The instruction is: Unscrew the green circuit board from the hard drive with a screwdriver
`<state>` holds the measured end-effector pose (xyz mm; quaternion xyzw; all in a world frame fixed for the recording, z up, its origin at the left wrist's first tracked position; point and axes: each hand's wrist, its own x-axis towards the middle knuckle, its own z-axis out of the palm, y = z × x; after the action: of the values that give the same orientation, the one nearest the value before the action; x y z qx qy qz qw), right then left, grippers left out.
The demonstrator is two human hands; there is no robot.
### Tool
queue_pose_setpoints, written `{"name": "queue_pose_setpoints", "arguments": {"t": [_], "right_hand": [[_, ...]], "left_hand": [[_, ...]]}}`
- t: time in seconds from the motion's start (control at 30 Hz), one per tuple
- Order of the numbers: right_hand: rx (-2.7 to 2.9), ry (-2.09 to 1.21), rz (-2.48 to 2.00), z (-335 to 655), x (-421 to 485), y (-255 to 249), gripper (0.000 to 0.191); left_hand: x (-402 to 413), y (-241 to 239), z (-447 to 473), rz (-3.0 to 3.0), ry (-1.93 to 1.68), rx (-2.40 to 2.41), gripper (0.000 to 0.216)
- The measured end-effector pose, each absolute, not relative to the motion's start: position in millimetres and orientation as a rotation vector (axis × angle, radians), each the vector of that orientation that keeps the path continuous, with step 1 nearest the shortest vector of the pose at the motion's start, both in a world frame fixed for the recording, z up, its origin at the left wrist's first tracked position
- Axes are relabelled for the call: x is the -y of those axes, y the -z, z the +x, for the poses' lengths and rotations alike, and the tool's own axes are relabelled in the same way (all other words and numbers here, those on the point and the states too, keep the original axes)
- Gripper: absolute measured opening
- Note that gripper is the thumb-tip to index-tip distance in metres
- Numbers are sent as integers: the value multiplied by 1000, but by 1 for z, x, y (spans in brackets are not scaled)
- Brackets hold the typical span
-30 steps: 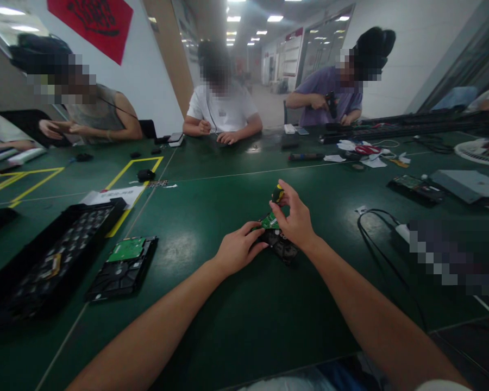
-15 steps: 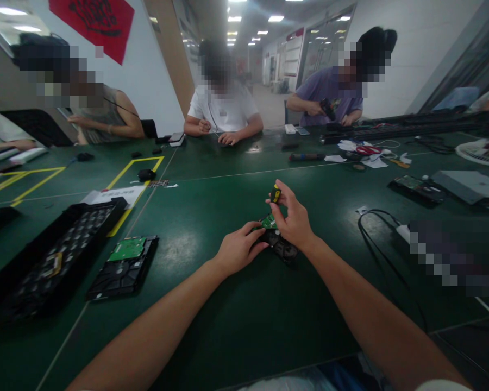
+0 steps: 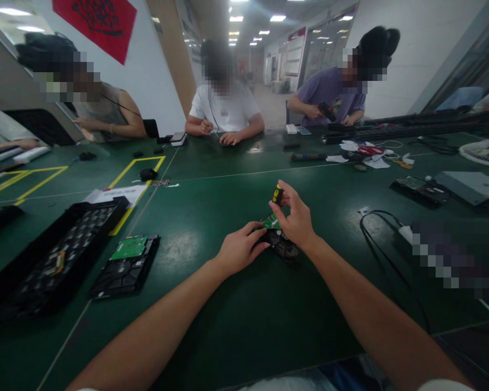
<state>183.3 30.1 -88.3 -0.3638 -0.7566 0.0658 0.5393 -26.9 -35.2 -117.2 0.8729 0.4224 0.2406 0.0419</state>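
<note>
A black hard drive (image 3: 283, 247) with a green circuit board (image 3: 271, 221) on top lies on the green table (image 3: 212, 304) in front of me. My left hand (image 3: 238, 251) grips its left edge, fingers curled. My right hand (image 3: 295, 217) stands above the board, pinching a small screwdriver with a yellow and black handle (image 3: 277, 194) held upright, tip down onto the board.
Another hard drive (image 3: 124, 266) and a long black tray (image 3: 49, 260) lie at the left. A black cable (image 3: 385, 244) loops at the right. Three people sit across the table; papers, tools and boards lie at the far right (image 3: 419, 189).
The screwdriver handle shifts slightly between my right fingers, as if turned. Both hands stay over the drive. The view drifts a little.
</note>
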Motion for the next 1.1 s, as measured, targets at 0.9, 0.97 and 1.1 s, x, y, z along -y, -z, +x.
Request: {"name": "queue_pose_setpoints", "arguments": {"t": [0.9,0.97,1.1], "right_hand": [[1838,-29,-859,185,-31,86,58],[1828,-61,-858,185,-31,87,59],[1803,-155,-851,186,-32,90,60]], "left_hand": [[36,117,-26,2669,-738,-1291,44],[35,117,-26,2673,-741,-1288,44],[35,118,-27,2675,-736,-1295,44]]}}
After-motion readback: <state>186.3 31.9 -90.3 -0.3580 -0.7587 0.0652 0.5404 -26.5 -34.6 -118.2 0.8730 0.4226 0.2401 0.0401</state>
